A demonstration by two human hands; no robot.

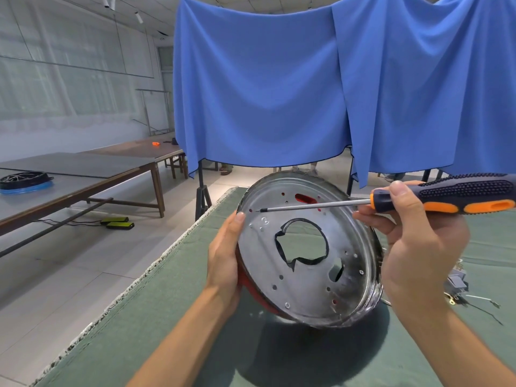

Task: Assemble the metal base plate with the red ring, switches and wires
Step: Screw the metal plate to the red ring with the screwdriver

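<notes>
Both forearms reach up from the bottom edge: the left hand (pixel 224 258) grips the left rim of the metal base plate (pixel 304 277), thumb on its face, holding it tilted above the green mat (pixel 173 303), with the red ring (pixel 251 286) showing under its lower-left edge. Right hand (pixel 418 241) grasps the screwdriver (pixel 435 198) across the plate's upper face, its tip just beside a small hole near the left rim. Switches and wires (pixel 460 289) lie on the mat right of the plate, and open floor runs left of the mat's frayed edge to a long table (pixel 83 177).
</notes>
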